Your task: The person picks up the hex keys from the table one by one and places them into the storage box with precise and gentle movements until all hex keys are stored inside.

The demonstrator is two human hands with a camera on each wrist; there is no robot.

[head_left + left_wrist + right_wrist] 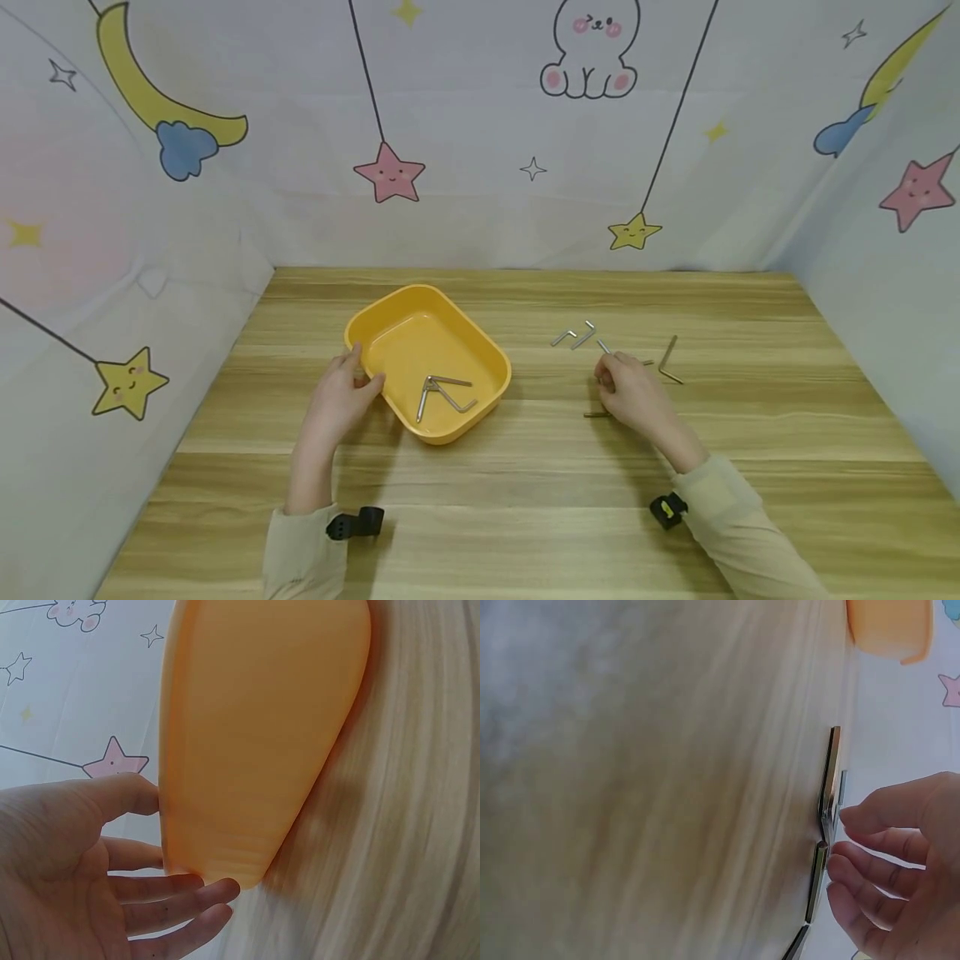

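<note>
At the left side of a yellow plastic tray [390, 350], my left hand [347, 392] holds the rim, thumb and fingers against its edge; the left wrist view shows the fingers at the tray's corner [240, 859]. Silver hex keys [453, 392] lie inside the tray. My right hand [633, 392] is down at the table, its curled fingertips pinching a silver hex key [604, 346] whose end sticks out beyond them. In the right wrist view, brass-coloured hex keys [831, 772] lie close by the fingers. The palm partly hides some keys.
Two small silver hex keys [573, 335] lie left of and beyond the right hand. A brass-coloured hex key [667, 367] lies to its right, and another [595, 414] pokes out under the hand. A patterned cloth [480, 217] borders the wooden table [510, 508].
</note>
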